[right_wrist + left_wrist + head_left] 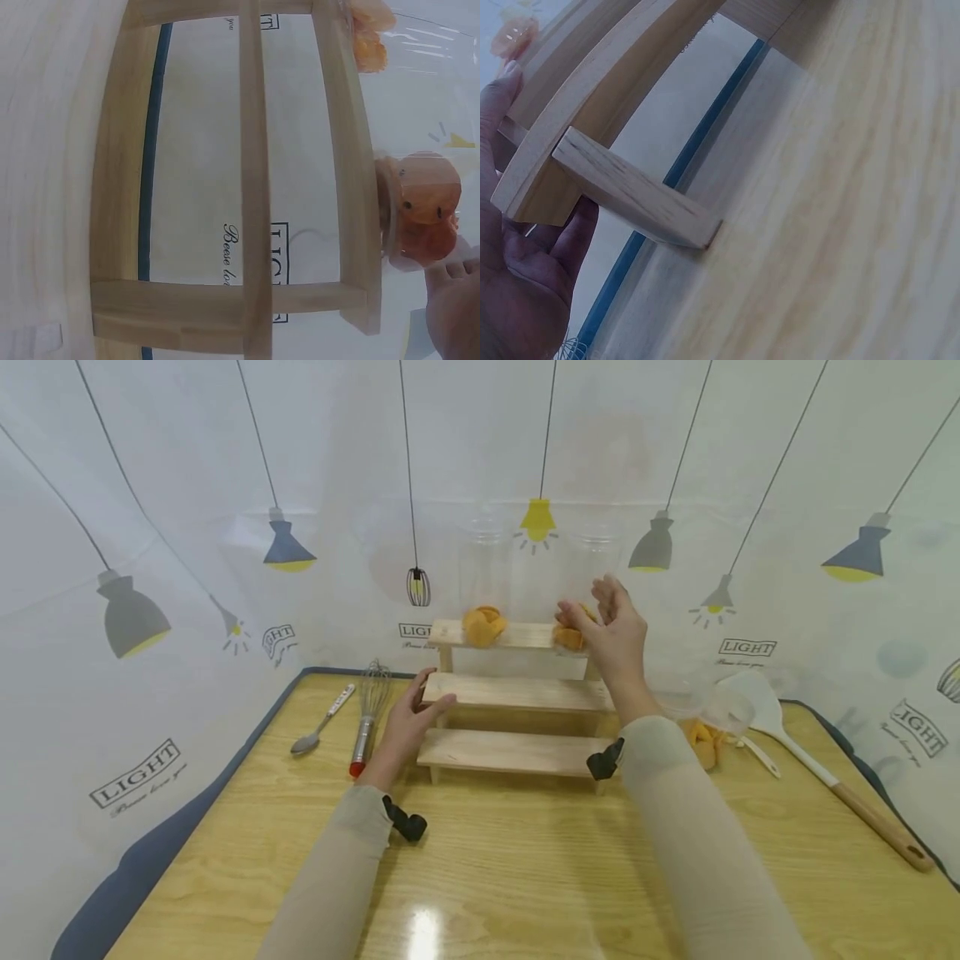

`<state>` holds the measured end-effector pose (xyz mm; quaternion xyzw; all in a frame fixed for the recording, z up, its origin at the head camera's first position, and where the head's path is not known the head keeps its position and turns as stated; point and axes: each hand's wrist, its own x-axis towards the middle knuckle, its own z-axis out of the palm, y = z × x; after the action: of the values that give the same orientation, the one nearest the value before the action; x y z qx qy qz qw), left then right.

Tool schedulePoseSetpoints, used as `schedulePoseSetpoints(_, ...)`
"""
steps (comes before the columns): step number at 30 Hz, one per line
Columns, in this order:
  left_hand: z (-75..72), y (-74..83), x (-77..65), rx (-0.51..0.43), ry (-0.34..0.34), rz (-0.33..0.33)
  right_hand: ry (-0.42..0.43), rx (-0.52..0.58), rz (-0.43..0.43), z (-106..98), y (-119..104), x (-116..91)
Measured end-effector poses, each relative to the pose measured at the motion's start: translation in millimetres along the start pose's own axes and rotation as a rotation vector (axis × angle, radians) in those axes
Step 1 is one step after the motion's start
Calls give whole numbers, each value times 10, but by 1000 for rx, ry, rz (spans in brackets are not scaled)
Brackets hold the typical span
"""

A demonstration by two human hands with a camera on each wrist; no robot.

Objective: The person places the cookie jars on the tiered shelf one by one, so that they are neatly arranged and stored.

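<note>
A three-tier wooden shelf stand (pixel 517 692) stands mid-table. My left hand (pixel 411 722) grips the left end of its middle shelf; in the left wrist view its thumb lies on the board's outer face and fingers reach beneath. Two tall clear jars stand on the top shelf, the left jar (pixel 483 568) and the right jar (pixel 592 556), each with orange curved pieces in the bottom. My right hand (pixel 618 635) is at the right jar, fingers loosely spread. In the right wrist view its fingertips (pixel 454 268) are right at the side of this jar (pixel 420 206).
Left of the stand lie a spoon (pixel 322 727) and a whisk (pixel 366 722). To the right are more orange pieces (pixel 703 745), a clear round container (pixel 729 708), a small white-handled utensil (pixel 761 757) and a white turner (pixel 806 758) with a wooden handle. A lamp-print curtain (pixel 337 435) hangs behind.
</note>
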<state>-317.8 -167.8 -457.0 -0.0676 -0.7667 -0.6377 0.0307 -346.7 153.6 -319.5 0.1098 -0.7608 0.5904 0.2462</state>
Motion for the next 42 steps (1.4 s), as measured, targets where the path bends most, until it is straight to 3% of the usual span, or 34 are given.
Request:
schedulePoseSetpoints(16,6,26,2,8,9,-8,44,-90,-12,110,155,-14)
schedulePoseSetpoints(42,8,-4,-5,-20,-7,-2,29,-121,4,116,259,-112)
